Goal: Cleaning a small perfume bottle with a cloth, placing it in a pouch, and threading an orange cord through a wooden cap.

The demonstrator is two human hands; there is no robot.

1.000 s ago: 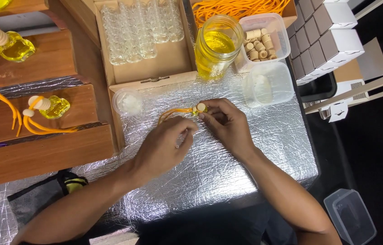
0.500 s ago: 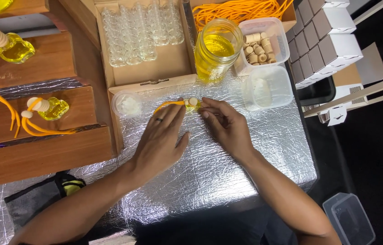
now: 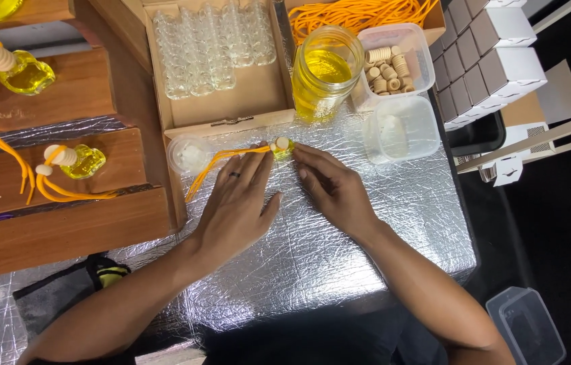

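Head view: bottle (image 3: 281,147) at right hand (image 3: 335,188) fingertips

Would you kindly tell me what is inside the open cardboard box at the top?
The cardboard box holds rows of small clear empty bottles along its far side; the near part shows bare cardboard. Anything beneath the bottles is hidden.

pkgs: open brown cardboard box (image 3: 228,101) w/ clear vials sat just beyond fingertips | white-brown small cartons (image 3: 488,54) stacked far right of fingers | labels/screens: none

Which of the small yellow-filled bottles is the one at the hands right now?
The bottle on the foil, between the left hand and right hand fingertips, orange cord trailing left. The other two sit on the wooden steps, untouched.
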